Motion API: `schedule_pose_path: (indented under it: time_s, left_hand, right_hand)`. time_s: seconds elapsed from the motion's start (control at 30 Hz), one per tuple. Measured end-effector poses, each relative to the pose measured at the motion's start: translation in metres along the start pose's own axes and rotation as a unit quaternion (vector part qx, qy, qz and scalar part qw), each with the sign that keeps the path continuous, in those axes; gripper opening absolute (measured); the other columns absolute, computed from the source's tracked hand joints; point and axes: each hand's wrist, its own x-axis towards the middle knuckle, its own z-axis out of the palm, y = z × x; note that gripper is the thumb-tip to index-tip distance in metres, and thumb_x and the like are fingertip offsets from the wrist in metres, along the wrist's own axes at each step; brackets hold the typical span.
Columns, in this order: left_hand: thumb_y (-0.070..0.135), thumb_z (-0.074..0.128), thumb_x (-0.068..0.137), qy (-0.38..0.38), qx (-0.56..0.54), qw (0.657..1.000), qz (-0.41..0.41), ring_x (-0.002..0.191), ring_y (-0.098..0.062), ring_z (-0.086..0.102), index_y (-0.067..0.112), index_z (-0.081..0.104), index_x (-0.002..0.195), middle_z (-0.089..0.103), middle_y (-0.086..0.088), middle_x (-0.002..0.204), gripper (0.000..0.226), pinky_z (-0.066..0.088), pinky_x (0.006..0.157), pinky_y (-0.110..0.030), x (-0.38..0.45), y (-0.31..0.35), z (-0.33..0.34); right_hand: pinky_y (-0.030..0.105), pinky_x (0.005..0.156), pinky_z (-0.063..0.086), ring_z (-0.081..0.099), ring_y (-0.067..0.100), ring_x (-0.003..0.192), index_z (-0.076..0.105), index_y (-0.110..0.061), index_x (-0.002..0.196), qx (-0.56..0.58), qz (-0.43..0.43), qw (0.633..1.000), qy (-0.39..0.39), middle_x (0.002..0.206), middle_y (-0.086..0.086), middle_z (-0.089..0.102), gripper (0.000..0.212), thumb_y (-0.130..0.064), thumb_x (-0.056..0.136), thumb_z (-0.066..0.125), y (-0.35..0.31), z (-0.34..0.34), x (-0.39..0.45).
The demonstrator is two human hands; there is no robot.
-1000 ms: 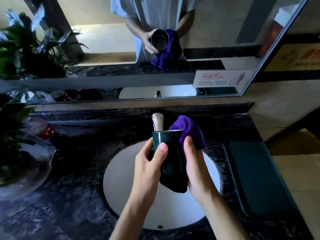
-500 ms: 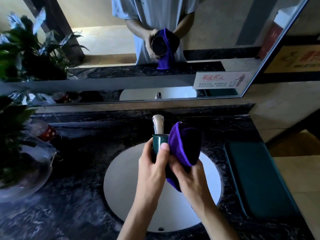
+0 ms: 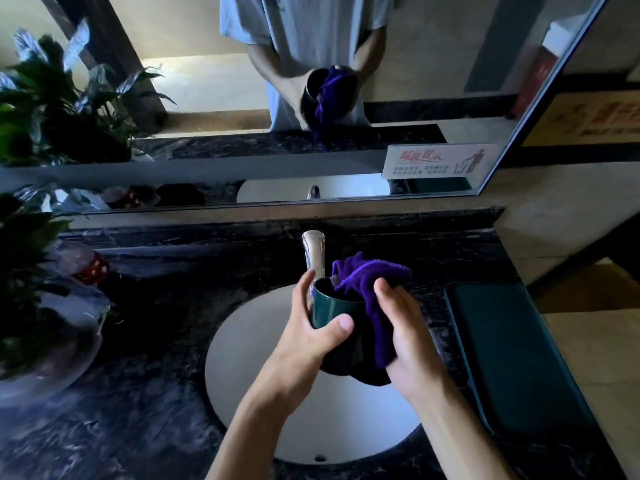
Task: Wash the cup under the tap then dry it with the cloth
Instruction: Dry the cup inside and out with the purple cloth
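Note:
My left hand (image 3: 311,336) grips a dark green cup (image 3: 334,313), held upright over the white sink (image 3: 249,358) just in front of the chrome tap (image 3: 313,252). A purple cloth (image 3: 369,292) is bunched over the cup's right rim, partly stuffed into the opening and hanging down its right side. My right hand (image 3: 403,336) presses the cloth against the cup. No water is visible at the tap. The mirror (image 3: 311,91) repeats the cup and cloth.
A dark marble counter (image 3: 145,375) surrounds the sink. A potted plant (image 3: 31,237) in a glass bowl stands at the left, with a red dotted object (image 3: 91,270) beside it. A dark green tray (image 3: 512,355) lies at the right. A small sign (image 3: 440,161) sits on the mirror.
The cloth went from behind the cup up over its rim and now sits partly in the opening. My right hand shifted from the cup's front to its right side.

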Motion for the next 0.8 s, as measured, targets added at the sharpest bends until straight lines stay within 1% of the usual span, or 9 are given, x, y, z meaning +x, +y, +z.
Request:
schedule_pose_path:
  time_s: [0.1,0.27,0.37,0.47,0.53,0.6,0.67,0.73,0.8]
  left_hand:
    - [0.059,0.093,0.058,-0.067,0.039,0.997,-0.016,0.135,-0.029,0.059,0.019,0.044,0.15,0.063,-0.011,0.143,0.111,0.046,0.113,-0.052,-0.002,0.006,-0.004]
    - [0.041,0.095,0.064,-0.137,0.078,0.986,-0.052,0.122,-0.028,0.068,0.019,0.053,0.142,0.071,-0.011,0.131,0.091,0.056,0.096,-0.034,-0.003,0.014,-0.009]
    - [0.031,0.086,0.069,-0.082,0.126,0.989,0.009,0.107,-0.018,0.073,0.019,0.061,0.131,0.076,-0.003,0.115,0.068,0.058,0.086,-0.03,-0.004,0.012,0.002]
    - [0.044,0.083,0.067,0.036,0.193,0.977,0.086,0.106,-0.019,0.073,0.03,0.066,0.122,0.076,-0.003,0.113,0.059,0.06,0.088,-0.039,-0.004,0.002,0.018]
    - [0.047,0.079,0.066,0.094,0.212,0.965,0.124,0.105,-0.01,0.071,0.031,0.065,0.123,0.075,0.002,0.113,0.061,0.056,0.086,-0.029,-0.006,-0.005,0.026]
    - [0.049,0.078,0.062,0.124,0.202,0.963,0.126,0.11,-0.001,0.069,0.029,0.06,0.133,0.074,0.009,0.119,0.076,0.052,0.087,-0.017,-0.006,-0.007,0.03]
    - [0.053,0.078,0.06,0.136,0.179,0.969,0.101,0.115,0.004,0.066,0.03,0.048,0.146,0.071,0.013,0.126,0.094,0.054,0.095,-0.018,-0.004,-0.008,0.028]
    - [0.053,0.079,0.061,0.099,0.141,0.982,0.076,0.12,-0.002,0.066,0.029,0.037,0.154,0.069,0.008,0.133,0.105,0.055,0.104,-0.033,0.0,-0.005,0.02]
    - [0.046,0.08,0.063,0.016,0.152,0.986,0.063,0.119,-0.001,0.065,0.033,0.03,0.153,0.065,0.007,0.135,0.104,0.057,0.1,-0.032,0.001,0.0,0.009]
  right_hand:
    - [0.042,0.089,0.049,0.065,0.027,0.094,0.077,-0.016,0.086,0.019,0.03,0.999,-0.031,0.094,0.013,0.071,0.056,-0.065,0.06,0.085,-0.001,-0.006,0.003]
    - [0.033,0.078,0.053,0.066,0.024,0.085,0.074,-0.005,0.087,0.009,0.071,0.992,-0.108,0.087,0.015,0.069,0.053,-0.049,0.062,0.089,-0.007,-0.018,0.004]
    - [0.033,0.07,0.057,0.067,0.029,0.08,0.073,-0.006,0.084,0.073,0.071,0.995,-0.014,0.083,0.019,0.068,0.055,-0.045,0.051,0.094,-0.005,-0.009,0.004]
    - [0.042,0.08,0.059,0.066,0.034,0.089,0.069,-0.003,0.096,0.143,0.047,0.983,0.103,0.096,0.024,0.068,0.049,-0.043,0.07,0.084,0.001,-0.003,0.01]
    - [0.06,0.091,0.054,0.066,0.039,0.093,0.068,0.002,0.103,0.136,0.038,0.977,0.161,0.103,0.029,0.068,0.052,-0.045,0.081,0.074,0.002,0.002,0.014]
    - [0.069,0.094,0.047,0.064,0.042,0.093,0.066,0.002,0.106,0.121,0.031,0.975,0.184,0.103,0.031,0.065,0.065,-0.054,0.076,0.077,0.002,0.006,0.014]
    - [0.067,0.097,0.048,0.064,0.043,0.1,0.067,-0.002,0.107,0.101,0.031,0.985,0.136,0.109,0.033,0.066,0.072,-0.06,0.066,0.084,0.002,0.003,0.012]
    - [0.056,0.099,0.049,0.066,0.038,0.105,0.072,-0.008,0.101,0.046,0.028,0.998,0.045,0.111,0.026,0.071,0.058,-0.055,0.069,0.083,0.002,-0.002,0.01]
    - [0.048,0.096,0.05,0.066,0.032,0.102,0.075,-0.007,0.099,0.001,0.03,0.999,-0.02,0.106,0.021,0.073,0.042,-0.043,0.077,0.077,-0.002,-0.01,0.009]
